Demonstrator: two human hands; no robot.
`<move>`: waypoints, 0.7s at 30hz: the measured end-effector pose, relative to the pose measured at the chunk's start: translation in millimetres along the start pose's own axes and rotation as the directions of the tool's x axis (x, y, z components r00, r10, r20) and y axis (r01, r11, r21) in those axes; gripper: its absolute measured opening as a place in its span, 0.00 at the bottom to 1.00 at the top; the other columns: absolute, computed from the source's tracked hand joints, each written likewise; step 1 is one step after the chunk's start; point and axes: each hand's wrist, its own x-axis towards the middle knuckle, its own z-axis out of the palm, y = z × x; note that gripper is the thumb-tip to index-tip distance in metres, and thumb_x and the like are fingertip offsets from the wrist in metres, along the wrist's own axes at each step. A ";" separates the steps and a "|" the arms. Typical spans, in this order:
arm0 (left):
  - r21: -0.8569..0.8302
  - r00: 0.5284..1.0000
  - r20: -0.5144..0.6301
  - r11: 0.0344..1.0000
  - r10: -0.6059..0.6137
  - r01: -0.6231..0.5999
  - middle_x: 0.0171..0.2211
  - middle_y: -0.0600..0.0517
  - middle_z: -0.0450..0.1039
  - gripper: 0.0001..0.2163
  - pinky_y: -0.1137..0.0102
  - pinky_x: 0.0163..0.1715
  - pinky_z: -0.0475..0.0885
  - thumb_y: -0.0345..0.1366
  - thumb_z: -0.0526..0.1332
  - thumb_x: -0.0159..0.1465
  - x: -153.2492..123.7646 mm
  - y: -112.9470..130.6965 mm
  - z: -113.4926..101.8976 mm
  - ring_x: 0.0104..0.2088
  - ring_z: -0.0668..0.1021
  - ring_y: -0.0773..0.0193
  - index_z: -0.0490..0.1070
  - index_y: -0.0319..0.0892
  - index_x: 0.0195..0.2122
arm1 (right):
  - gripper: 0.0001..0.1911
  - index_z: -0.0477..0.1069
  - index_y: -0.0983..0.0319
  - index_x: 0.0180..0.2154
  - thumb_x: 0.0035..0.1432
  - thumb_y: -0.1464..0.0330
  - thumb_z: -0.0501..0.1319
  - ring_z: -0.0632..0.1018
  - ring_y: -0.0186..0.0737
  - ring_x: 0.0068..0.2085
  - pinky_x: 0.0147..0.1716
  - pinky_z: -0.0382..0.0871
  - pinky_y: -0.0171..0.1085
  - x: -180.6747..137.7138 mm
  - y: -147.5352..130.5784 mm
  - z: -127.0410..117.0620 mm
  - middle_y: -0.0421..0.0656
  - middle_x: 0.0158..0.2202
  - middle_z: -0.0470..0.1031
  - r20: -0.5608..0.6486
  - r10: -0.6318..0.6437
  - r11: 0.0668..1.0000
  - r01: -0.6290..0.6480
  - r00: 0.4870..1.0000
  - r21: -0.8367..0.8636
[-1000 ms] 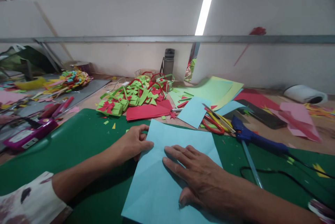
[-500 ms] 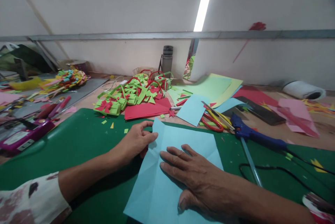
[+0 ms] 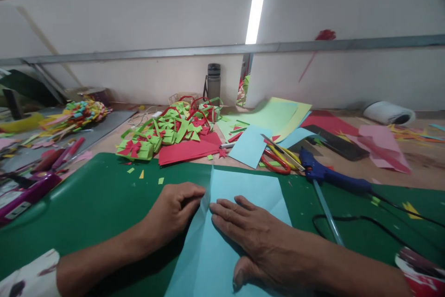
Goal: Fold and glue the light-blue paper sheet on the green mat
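Observation:
A sheet of light blue paper (image 3: 246,183) with crease lines lies on the green cutting mat (image 3: 114,195). Its left edge is raised along a crease, and my left hand (image 3: 175,206) pinches that edge between thumb and fingers. Flat on the middle of the sheet rests my right hand (image 3: 257,236), fingers stretched out and pointing left towards the crease. The sheet's lower part runs out of view at the bottom.
Behind the mat lie green paper bags (image 3: 174,125) with red bows, red paper (image 3: 189,148), a small blue sheet (image 3: 247,146), scissors (image 3: 278,160) and a black phone (image 3: 335,142). A blue glue gun (image 3: 333,179) with its cord is at right. A bottle (image 3: 214,84) stands by the wall.
My left hand has drawn the paper's left edge up and inward, so it stands along the crease. My right hand keeps pressing on the sheet. The view has shifted slightly.

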 end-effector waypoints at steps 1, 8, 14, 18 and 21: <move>0.057 0.994 0.025 0.993 0.103 -0.105 0.35 0.48 0.77 0.11 0.70 0.39 0.70 0.29 0.52 0.65 -1.9 -2.7 0.0 0.36 0.77 0.63 0.74 0.40 0.34 | 0.40 0.54 0.67 0.63 0.59 0.48 0.52 0.49 0.53 0.66 0.63 0.39 0.54 -0.1 -0.2 -0.6 0.55 0.66 0.49 -0.005 -0.001 1.000 0.001 1.000 -0.002; 0.432 0.924 0.303 0.830 0.234 -0.352 0.61 0.46 0.61 0.28 0.53 0.58 0.57 0.26 0.54 0.56 -12.8 -31.6 4.4 0.60 0.62 0.51 0.58 0.42 0.60 | 0.40 0.55 0.70 0.62 0.59 0.48 0.52 0.52 0.53 0.65 0.63 0.38 0.53 3.1 -2.3 -4.5 0.58 0.64 0.54 0.021 0.008 0.999 -0.007 1.000 -0.032; 0.572 0.891 0.454 0.769 -0.010 -0.283 0.66 0.49 0.47 0.35 0.45 0.58 0.55 0.25 0.53 0.53 -8.4 -32.8 6.2 0.64 0.52 0.47 0.49 0.43 0.64 | 0.39 0.61 0.74 0.59 0.59 0.48 0.52 0.59 0.57 0.62 0.61 0.43 0.55 7.1 -4.5 -6.0 0.62 0.61 0.59 0.048 0.018 0.995 -0.013 0.999 -0.099; 0.620 0.867 0.490 0.735 -0.091 -0.273 0.66 0.48 0.47 0.35 0.43 0.58 0.54 0.25 0.54 0.53 1.0 -26.0 4.1 0.64 0.52 0.45 0.50 0.41 0.64 | 0.34 0.66 0.71 0.54 0.59 0.49 0.54 0.64 0.56 0.59 0.60 0.49 0.54 6.2 -1.0 1.8 0.60 0.57 0.66 -0.021 -0.023 0.991 0.020 1.000 -0.135; 0.631 0.861 0.500 0.718 -0.088 -0.293 0.66 0.45 0.49 0.35 0.41 0.57 0.54 0.24 0.54 0.51 4.7 -23.7 3.4 0.64 0.53 0.43 0.51 0.41 0.63 | 0.22 0.71 0.66 0.43 0.57 0.54 0.59 0.69 0.53 0.53 0.59 0.50 0.53 5.1 4.5 13.4 0.54 0.49 0.72 -0.114 -0.027 0.984 0.006 0.993 -0.179</move>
